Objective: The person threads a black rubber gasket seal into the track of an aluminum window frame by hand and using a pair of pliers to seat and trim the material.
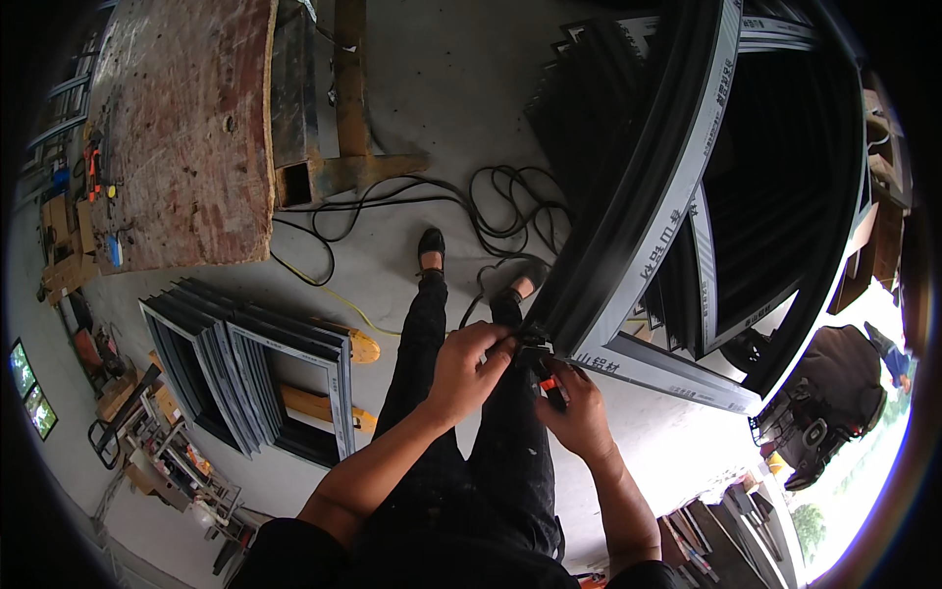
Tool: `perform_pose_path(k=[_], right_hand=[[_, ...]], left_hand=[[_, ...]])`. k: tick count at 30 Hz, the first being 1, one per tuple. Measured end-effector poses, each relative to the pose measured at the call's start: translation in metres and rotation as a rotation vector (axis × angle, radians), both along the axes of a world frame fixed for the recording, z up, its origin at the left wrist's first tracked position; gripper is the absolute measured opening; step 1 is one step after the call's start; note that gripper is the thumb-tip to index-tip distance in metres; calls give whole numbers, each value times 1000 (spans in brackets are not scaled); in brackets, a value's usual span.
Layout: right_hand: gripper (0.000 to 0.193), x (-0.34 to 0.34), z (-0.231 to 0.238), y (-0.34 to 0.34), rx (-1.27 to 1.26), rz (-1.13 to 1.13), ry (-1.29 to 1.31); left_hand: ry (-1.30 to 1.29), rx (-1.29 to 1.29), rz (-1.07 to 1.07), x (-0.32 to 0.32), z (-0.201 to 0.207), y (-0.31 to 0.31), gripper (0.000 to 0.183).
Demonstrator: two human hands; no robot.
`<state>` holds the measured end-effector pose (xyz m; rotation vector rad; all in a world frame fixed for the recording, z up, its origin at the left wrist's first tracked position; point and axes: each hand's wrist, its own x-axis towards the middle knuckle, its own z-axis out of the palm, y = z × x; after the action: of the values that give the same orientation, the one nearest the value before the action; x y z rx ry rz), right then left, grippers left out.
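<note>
A large dark metal window frame, with pale printed film along its faces, leans in from the right. Its lower left corner reaches between my two hands. My left hand is closed at this corner, thumb and fingers pinched together by a small black part; what exactly they grip is hidden. Just to the right and below, my right hand is wrapped round a red-and-black tool handle close under the corner. The tool's working end cannot be made out.
More dark frames are stacked behind the large one. Smaller frames stand at left on yellow supports. Black cable coils on the floor beyond my feet. A worn wooden tabletop fills the far left; a dark stroller-like object stands right.
</note>
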<state>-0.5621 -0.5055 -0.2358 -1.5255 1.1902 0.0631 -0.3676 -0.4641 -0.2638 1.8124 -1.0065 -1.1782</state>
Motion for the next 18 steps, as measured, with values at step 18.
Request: perform_pose_path(k=[18], right_hand=[[27,-24,-5,2,520,55,-133]], left_hand=[[-98,68,-49,1,10,-6,7]])
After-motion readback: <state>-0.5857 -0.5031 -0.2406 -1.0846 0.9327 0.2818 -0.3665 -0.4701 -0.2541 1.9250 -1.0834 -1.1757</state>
